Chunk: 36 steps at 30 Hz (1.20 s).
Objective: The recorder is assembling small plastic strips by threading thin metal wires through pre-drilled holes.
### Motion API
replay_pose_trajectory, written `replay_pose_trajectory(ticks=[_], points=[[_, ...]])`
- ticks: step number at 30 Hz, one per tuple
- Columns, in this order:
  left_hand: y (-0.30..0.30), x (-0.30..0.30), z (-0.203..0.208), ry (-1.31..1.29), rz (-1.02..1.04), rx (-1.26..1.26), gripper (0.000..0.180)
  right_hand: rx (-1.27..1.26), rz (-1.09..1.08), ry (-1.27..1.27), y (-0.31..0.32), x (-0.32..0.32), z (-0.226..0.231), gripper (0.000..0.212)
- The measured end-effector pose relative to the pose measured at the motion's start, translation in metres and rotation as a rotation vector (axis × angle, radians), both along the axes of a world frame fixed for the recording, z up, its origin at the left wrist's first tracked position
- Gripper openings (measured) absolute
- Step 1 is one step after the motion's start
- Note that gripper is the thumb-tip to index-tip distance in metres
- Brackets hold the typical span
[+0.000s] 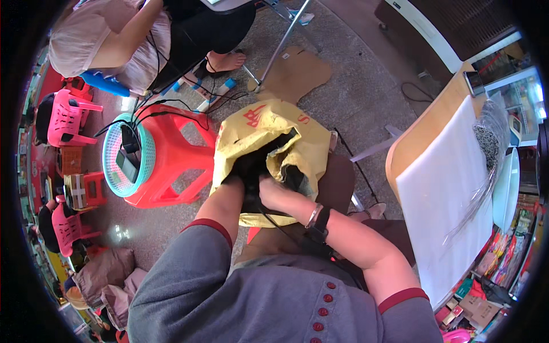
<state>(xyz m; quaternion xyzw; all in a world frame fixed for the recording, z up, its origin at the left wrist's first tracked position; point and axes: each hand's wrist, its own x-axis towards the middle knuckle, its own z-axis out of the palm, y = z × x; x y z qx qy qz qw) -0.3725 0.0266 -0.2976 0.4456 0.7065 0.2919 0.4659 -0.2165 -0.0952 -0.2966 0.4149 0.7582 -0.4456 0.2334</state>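
A: What does the sack look like?

B: It's a yellow woven-plastic sack (pixel 311 154) with red lettering, crumpled and creased, its ragged mouth gaping toward the wearer and dark inside. A thin black cable (pixel 271 220) shows by the near edge of the opening.

A: Where is it, next to the fingers?

B: Right in front of the lap, around them. Left hand (pixel 233 183) and right hand (pixel 274 193) both reach into the mouth, side by side, so the fingers are inside.

A: How far open are they, and holding what?

B: I can't tell for either hand; the sack and its shadow hide the fingertips and any grip.

A: And farther out?

B: A red plastic stool (pixel 178 163) at the left carries a turquoise basket (pixel 150 159); flattened cardboard (pixel 300 71) lies on the floor beyond the sack.
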Motion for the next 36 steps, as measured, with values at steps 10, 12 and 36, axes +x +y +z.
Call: replay_pose_trajectory(ticks=[10, 12, 36], points=[[0.007, -0.007, -0.027, -0.154, 0.071, -0.019, 0.037, 0.142, -0.231, 0.467, 0.053, 0.022, 0.065, 0.051], [0.009, -0.002, -0.036, -0.191, 0.076, -0.025, 0.037, 0.151, -0.232, 0.455, 0.057, 0.027, 0.064, 0.051], [-0.031, 0.009, -0.059, -0.518, 0.252, -0.114, 0.039, 0.201, -0.164, 0.419, 0.073, 0.054, 0.092, 0.059]])
